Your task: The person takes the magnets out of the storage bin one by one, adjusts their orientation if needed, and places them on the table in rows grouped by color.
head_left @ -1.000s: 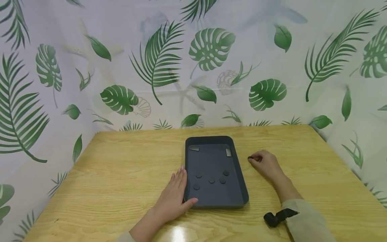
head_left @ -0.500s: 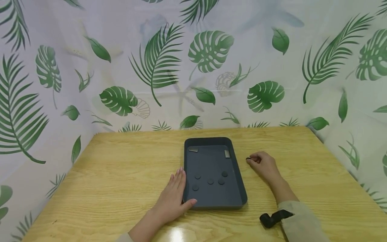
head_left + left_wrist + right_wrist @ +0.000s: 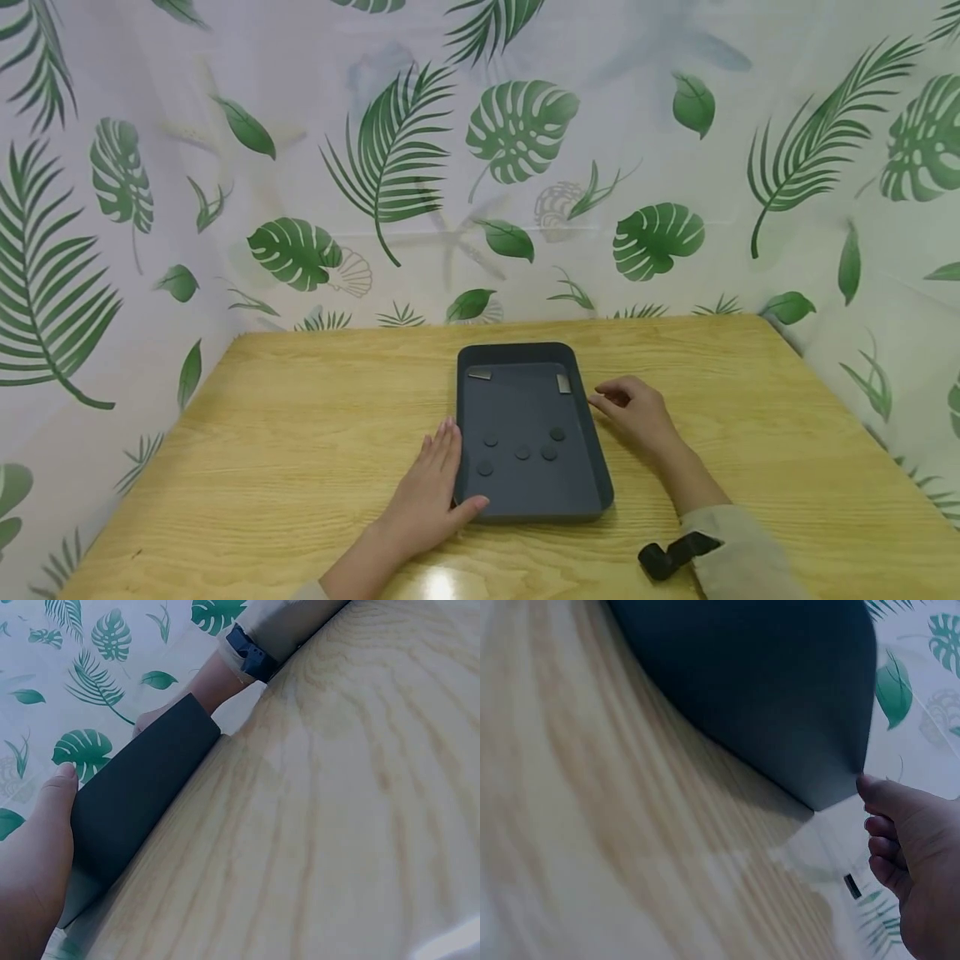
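A dark grey tray (image 3: 534, 510) stands on the table, holding several flat dark discs (image 3: 522, 452) and two small metallic pieces (image 3: 563, 384). Along its left wall lies my left hand (image 3: 420, 492), fingers straight, thumb over the near rim. The left wrist view shows that thumb up against the tray wall (image 3: 142, 795). My right hand (image 3: 637, 417) is at the right wall, thumb and index finger close together. I cannot see whether a disc is between them. In the right wrist view the thumb of the right hand (image 3: 922, 847) touches the tray outline; a small dark piece (image 3: 853, 886) shows below the fingers.
The wooden table (image 3: 315, 400) reaches to a leaf-patterned cloth (image 3: 420, 167) behind and at both sides. A black strap mount (image 3: 678, 554) sits on the right sleeve (image 3: 738, 550).
My right hand has moved left, up to the tray's right wall. The dark disc seen at its fingertips before can no longer be made out. The left hand stays on the tray.
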Tool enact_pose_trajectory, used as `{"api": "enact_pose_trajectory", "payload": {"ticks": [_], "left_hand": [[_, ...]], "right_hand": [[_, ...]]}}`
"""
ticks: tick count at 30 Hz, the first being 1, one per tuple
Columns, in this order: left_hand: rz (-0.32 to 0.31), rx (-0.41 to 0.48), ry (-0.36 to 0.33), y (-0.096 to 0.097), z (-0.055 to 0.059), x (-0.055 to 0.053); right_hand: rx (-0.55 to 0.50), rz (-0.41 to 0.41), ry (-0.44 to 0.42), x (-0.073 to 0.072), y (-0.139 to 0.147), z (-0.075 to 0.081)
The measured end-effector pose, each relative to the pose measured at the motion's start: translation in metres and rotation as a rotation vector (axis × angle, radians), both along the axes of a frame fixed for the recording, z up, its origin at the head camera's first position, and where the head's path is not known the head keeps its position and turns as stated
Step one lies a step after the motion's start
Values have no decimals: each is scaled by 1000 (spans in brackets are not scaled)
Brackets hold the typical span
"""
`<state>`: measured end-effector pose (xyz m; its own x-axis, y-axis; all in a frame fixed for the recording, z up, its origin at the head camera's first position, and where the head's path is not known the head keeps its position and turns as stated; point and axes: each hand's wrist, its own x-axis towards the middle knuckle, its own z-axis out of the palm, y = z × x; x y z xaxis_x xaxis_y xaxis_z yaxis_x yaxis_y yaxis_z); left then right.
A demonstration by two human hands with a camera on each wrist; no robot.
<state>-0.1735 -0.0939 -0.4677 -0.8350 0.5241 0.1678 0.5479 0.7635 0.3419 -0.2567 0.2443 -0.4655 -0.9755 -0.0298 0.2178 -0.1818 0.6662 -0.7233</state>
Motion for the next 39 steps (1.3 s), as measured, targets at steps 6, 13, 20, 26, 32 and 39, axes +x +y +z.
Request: {"api": "enact_pose_trajectory", "payload": {"ticks": [6,13,20,26,32,39], "left_hand": [[0,-3,-2,0,2,0],[2,-4,1,0,0,0],[12,-11,20,-1,-2,0],[14,-15,18,-2,-2,1],[24,-18,7,-3,-2,3],[20,-14,20,0,-1,1]], "right_hand": [[34,51,177,1,-9,7],[29,145,433,3,-13,15],[131,337,469,4,-24,20],[131,491,612,3,-35,18],[208,484,650,7,-41,14],[413,443,520,11,-41,20]]}}
